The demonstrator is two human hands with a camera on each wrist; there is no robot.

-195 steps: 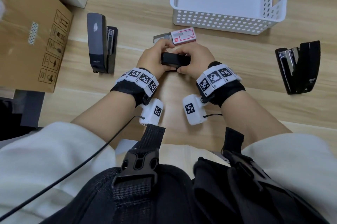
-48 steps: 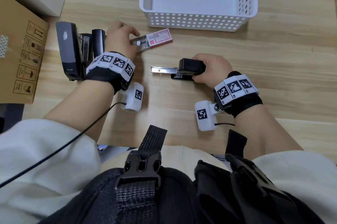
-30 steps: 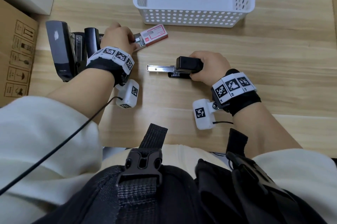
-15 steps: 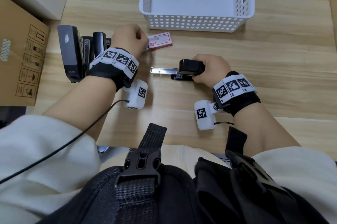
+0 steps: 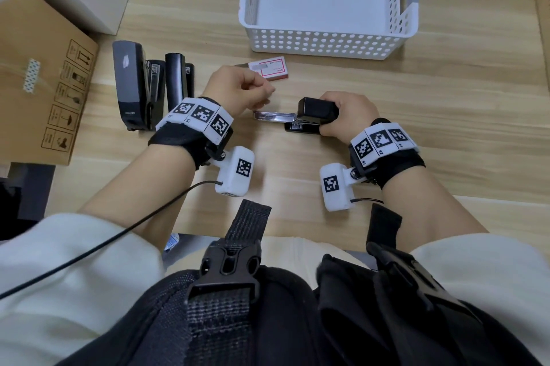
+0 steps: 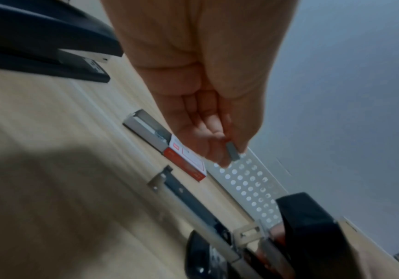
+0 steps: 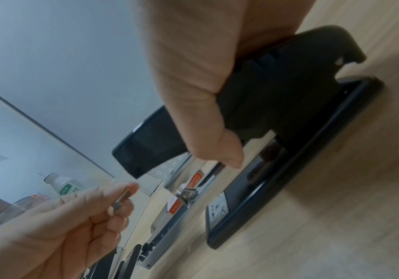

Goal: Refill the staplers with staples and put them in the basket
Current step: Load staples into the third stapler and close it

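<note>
While the right hand (image 5: 346, 115) grips an opened stapler (image 5: 300, 120) mid-table, the left hand's (image 5: 238, 90) pinch is hidden from above; two staplers (image 5: 148, 88) lie near the left edge, one basket (image 5: 327, 5) at the far edge. Left wrist view: fingertips pinch one staple strip (image 6: 232, 153). Right wrist view is blurred.

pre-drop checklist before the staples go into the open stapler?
1. Staple strip pinched in left hand: ok.
2. Stapler held by right hand: ok.
3. Lid up, rail pulled out: ok.
4. Rail empty: cannot tell.
5. Strip lined up over rail: not ok, it is off to the side.
6. Basket has room: ok.
</note>
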